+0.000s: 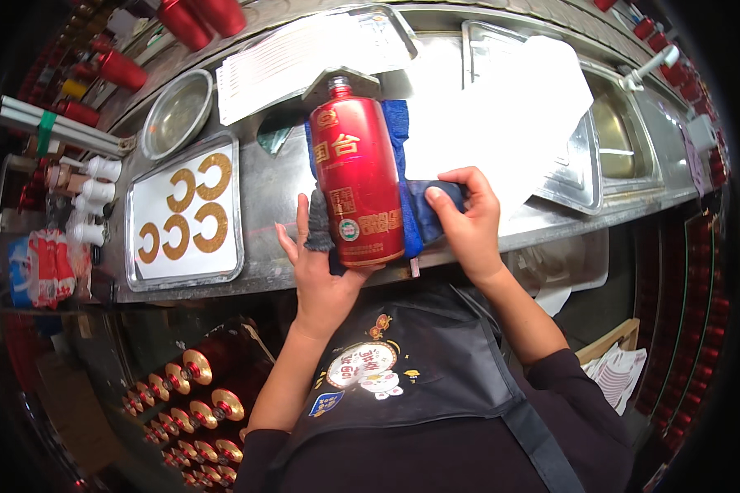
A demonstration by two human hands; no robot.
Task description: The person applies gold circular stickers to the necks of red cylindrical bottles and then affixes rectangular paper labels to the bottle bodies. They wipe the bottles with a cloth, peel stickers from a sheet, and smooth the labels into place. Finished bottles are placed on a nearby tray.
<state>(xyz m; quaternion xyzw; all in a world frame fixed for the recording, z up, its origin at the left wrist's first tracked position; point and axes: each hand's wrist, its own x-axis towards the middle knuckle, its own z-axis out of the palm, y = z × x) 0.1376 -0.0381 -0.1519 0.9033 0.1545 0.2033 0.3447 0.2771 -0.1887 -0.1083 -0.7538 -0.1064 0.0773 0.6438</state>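
A red glass bottle with gold writing lies on a blue cloth at the steel counter's front, its uncapped neck pointing away from me. My left hand is at the bottle's base and left side, with a dark grey covering on one finger; part of the hand is hidden under the bottle. Right of the bottle, my right hand pinches a dark blue folded cloth between thumb and fingers. A metal tray on the left holds several gold C-shaped labels on a white sheet.
A metal bowl and white label sheets lie farther back. White sheeting covers trays on the right, beside a sink. White pump bottles stand at far left. Below the counter are several red bottles with gold discs.
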